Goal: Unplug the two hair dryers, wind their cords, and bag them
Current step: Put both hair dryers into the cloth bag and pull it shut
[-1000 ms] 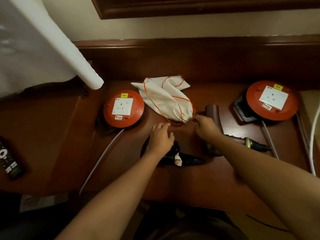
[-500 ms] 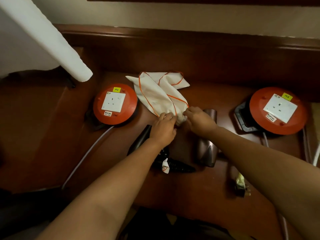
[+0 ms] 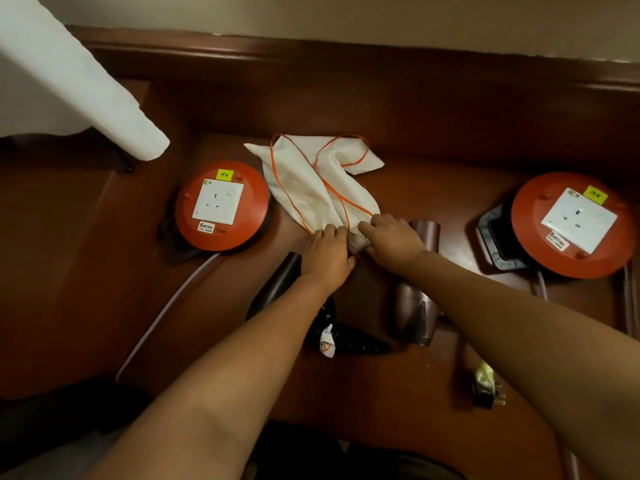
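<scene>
While both hands, left (image 3: pixel 325 252) and right (image 3: pixel 393 239), pinch the bag (image 3: pixel 322 188) mouth at frame centre, bag trailing up-left on the table (image 3: pixel 433 372), the dryers lie just below: black (image 3: pixel 277 289) under left forearm, brown (image 3: pixel 417 306) upright under right wrist, equally near.
</scene>
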A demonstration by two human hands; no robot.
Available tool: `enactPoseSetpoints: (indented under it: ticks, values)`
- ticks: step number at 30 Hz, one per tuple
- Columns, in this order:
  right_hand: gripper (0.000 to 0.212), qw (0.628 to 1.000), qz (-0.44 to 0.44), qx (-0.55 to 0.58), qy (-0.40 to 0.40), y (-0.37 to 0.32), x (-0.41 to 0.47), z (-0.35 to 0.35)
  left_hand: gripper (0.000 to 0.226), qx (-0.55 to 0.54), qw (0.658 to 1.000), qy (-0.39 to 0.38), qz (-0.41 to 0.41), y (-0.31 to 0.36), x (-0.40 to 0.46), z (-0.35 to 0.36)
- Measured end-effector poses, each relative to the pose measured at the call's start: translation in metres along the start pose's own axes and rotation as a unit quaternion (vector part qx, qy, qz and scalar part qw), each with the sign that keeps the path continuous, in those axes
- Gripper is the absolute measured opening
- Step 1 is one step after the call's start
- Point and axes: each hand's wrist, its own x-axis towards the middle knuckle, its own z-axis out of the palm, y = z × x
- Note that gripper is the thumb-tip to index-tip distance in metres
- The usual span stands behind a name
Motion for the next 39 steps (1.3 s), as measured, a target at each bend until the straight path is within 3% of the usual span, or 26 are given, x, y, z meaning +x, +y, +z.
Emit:
enactPoseSetpoints:
  ticks: [6, 11, 17, 21, 25, 33, 39]
  values:
    - [0.026, 0.997, 0.023, 0.068, 0.032, 0.003, -0.005, -0.004, 0.050, -0.038, 0.999, 0.026, -0.026, 0.002, 0.000, -0.005]
    - [0.026, 0.979, 0.052, 0.164, 0.110, 0.000, -0.022, -0.025, 0.056, -0.100, 0.987, 0.125, -0.024, 0.006, -0.013, -0.025]
    - [0.019, 0.952, 0.054, 0.211, 0.215, -0.017, -0.048, -0.056, 0.043, -0.052, 0.966, 0.248, 0.057, 0.013, -0.027, -0.063]
    - [0.017, 0.945, 0.038, 0.205, 0.252, -0.031, -0.064, -0.084, 0.035, -0.051, 0.961, 0.234, 0.141, 0.017, -0.035, -0.094]
    - [0.017, 0.942, 0.033, 0.198, 0.268, -0.046, -0.081, -0.105, 0.025, -0.060, 0.969, 0.205, 0.126, 0.021, -0.048, -0.118]
    - [0.018, 0.950, 0.027, 0.170, 0.260, -0.065, -0.106, -0.121, 0.035, -0.056, 0.986, 0.098, 0.126, 0.029, -0.073, -0.148]
    - [0.025, 0.948, 0.030, 0.137, 0.287, -0.073, -0.113, -0.124, 0.030, -0.034, 0.983, 0.121, 0.137, 0.032, -0.085, -0.156]
